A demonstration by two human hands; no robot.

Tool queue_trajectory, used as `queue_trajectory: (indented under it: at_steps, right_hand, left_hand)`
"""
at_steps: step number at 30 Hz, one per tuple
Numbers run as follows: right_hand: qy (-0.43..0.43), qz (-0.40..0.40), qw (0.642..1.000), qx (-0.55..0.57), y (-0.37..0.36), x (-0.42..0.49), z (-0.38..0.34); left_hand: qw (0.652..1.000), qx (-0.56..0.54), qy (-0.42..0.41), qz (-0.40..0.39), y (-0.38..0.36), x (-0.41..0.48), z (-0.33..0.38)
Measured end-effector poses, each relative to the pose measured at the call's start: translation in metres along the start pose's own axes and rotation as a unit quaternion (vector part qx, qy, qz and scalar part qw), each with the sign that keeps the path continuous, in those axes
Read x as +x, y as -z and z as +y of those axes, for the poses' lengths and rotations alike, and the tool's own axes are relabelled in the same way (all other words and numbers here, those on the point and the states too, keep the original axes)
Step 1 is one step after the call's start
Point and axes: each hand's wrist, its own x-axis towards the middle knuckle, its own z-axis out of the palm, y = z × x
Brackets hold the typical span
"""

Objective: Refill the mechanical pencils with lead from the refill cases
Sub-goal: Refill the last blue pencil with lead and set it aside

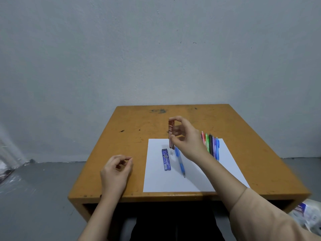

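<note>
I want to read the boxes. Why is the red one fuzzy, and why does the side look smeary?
Head view: the red refill case in the right hand is slightly blurred, its print unreadable; the blue refill case on the paper is sharper; the wide lens smears the floor at the left edge.

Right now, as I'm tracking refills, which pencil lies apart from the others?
The lone blue pencil beside the blue refill case; the other pencils lie bunched by the paper's right edge.

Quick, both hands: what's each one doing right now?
Left hand: fingers curled, fingertips together; whether it pinches anything cannot be told.
Right hand: holding the red refill case upright above the paper.
</note>
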Motion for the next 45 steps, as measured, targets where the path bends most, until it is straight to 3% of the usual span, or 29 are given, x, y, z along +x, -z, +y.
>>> queue_trajectory:
  at_steps: [4, 17, 26, 45]
  right_hand:
    - [-0.024, -0.070, 0.997, -0.014, -0.012, -0.002, 0.001]
    - [-0.120, -0.136, 0.982, -0.057, -0.039, 0.000, 0.021]
    - [-0.041, -0.199, 0.945, -0.255, -0.046, 0.017, 0.022]
    - [-0.073, -0.248, 0.906, -0.336, -0.053, 0.021, 0.033]
  left_hand:
    - [1.000, -0.007, 0.005, 0.002, 0.000, 0.000, 0.000]
    - [0.999, -0.019, 0.021, 0.042, -0.001, 0.001, -0.005]
    - [0.998, -0.031, 0.018, 0.052, -0.001, 0.001, -0.005]
    - [0.998, -0.027, 0.020, 0.045, -0.001, 0.001, -0.006]
